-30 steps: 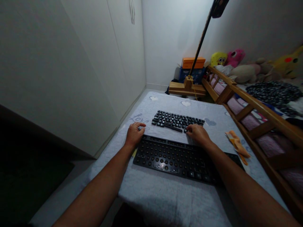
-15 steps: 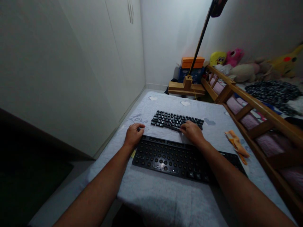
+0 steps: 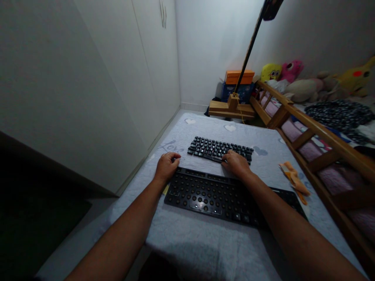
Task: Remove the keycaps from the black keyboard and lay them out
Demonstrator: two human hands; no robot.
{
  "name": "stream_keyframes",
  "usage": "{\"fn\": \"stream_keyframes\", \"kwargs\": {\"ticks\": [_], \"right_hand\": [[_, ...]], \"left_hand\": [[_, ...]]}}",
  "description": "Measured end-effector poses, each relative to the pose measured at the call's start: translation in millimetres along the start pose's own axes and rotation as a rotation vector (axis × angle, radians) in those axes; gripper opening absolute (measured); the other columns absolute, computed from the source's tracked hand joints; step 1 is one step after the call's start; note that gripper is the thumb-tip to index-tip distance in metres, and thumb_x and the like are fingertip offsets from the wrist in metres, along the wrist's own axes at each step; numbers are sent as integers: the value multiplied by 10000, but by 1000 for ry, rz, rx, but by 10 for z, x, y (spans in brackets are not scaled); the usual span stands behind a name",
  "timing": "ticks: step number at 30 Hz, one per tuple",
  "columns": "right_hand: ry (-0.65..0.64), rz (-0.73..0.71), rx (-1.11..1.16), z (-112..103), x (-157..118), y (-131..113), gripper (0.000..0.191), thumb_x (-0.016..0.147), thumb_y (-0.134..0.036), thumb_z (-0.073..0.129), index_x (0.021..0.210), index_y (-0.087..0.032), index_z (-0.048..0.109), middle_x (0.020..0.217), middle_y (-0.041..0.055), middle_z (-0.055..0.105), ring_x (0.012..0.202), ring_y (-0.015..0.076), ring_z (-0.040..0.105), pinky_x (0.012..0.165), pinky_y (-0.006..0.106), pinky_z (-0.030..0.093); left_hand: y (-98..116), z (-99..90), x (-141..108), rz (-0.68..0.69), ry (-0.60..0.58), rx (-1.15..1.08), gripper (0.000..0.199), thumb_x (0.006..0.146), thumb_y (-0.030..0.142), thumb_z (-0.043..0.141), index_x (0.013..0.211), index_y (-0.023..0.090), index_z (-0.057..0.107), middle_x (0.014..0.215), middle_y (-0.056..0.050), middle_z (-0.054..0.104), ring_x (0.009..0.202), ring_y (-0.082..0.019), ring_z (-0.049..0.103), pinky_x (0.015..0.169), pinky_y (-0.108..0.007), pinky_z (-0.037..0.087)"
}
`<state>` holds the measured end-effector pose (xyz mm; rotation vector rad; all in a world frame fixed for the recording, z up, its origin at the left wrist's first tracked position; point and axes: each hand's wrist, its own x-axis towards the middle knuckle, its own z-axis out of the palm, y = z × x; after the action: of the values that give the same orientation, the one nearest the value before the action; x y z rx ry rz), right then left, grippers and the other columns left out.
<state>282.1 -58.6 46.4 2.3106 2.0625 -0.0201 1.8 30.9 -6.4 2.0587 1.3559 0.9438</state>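
Observation:
A black keyboard base (image 3: 202,191) without most of its keycaps lies on the cloth-covered table. Beyond it, loose black keycaps (image 3: 211,146) stand in close rows, with a long bar-shaped key (image 3: 211,157) along their near edge. My right hand (image 3: 235,162) is at the right end of that bar, fingers bent and pressed together; whether they still grip it is hidden. Beside the base's far left corner rests my left hand (image 3: 167,166), its fingers curled closed, and what they hold, if anything, cannot be made out.
An orange cloth (image 3: 293,179) lies on the right of the table (image 3: 234,249). A wooden bed rail (image 3: 310,125) runs along the right side, with plush toys behind. A wooden stand (image 3: 231,107) with a black pole is beyond the far edge. White cabinet doors (image 3: 117,78) rise at left.
The long bar-shaped key has moved slightly away from me, up against the rows of keycaps, with my right hand at it. My left hand has stayed by the base's corner.

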Motion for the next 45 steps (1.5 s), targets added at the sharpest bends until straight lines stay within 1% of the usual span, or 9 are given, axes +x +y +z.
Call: {"fn": "stream_keyframes", "kwargs": {"ticks": [8, 11, 17, 23, 28, 34, 45], "right_hand": [[15, 18, -34, -20, -3, -33, 271, 900, -277, 504, 1022, -201, 733, 1080, 104, 625, 925, 234, 647, 689, 288, 454], [10, 23, -43, -11, 4, -22, 261, 897, -290, 513, 1007, -197, 731, 1077, 99, 623, 927, 232, 648, 687, 281, 453], [6, 25, -54, -1, 1, 0, 261, 891, -306, 533, 1054, -209, 712, 1104, 90, 613, 934, 228, 646, 704, 276, 457], [5, 23, -58, 3, 22, 13, 261, 897, -316, 526, 1057, -220, 710, 1116, 85, 610, 931, 234, 650, 704, 289, 465], [-5, 11, -56, 11, 35, 6, 249, 893, -296, 527, 1039, -218, 713, 1097, 84, 615, 953, 234, 645, 694, 283, 462], [-5, -3, -57, 9, 32, 4, 246, 899, -286, 509, 1017, -218, 714, 1087, 85, 614, 935, 230, 645, 687, 284, 460], [2, -23, -62, -1, 23, 27, 246, 892, -286, 518, 1017, -205, 713, 1089, 90, 612, 941, 232, 641, 708, 287, 463]], "left_hand": [[-14, 3, -5, -9, -14, -4, 251, 784, 280, 536, 916, 163, 714, 968, -76, 717, 938, -230, 645, 907, -375, 497], [-8, 3, -3, -20, -15, 4, 252, 781, 281, 539, 919, 164, 715, 963, -75, 717, 943, -230, 643, 913, -375, 494], [3, 5, 1, -10, -9, 13, 247, 772, 274, 548, 909, 165, 722, 948, -72, 718, 936, -230, 641, 933, -381, 482], [-12, 11, -2, -10, 1, 13, 246, 771, 277, 548, 903, 167, 724, 951, -73, 719, 949, -236, 642, 931, -384, 484], [-25, 17, 5, -4, -2, 3, 252, 773, 278, 546, 905, 159, 724, 954, -82, 719, 948, -237, 643, 917, -381, 490], [-23, 16, 0, -11, -3, -7, 249, 774, 277, 547, 911, 169, 724, 958, -74, 722, 937, -230, 645, 910, -377, 495], [-24, 28, 7, -19, -8, -15, 242, 770, 283, 553, 903, 172, 723, 953, -72, 724, 934, -230, 649, 915, -379, 496]]}}
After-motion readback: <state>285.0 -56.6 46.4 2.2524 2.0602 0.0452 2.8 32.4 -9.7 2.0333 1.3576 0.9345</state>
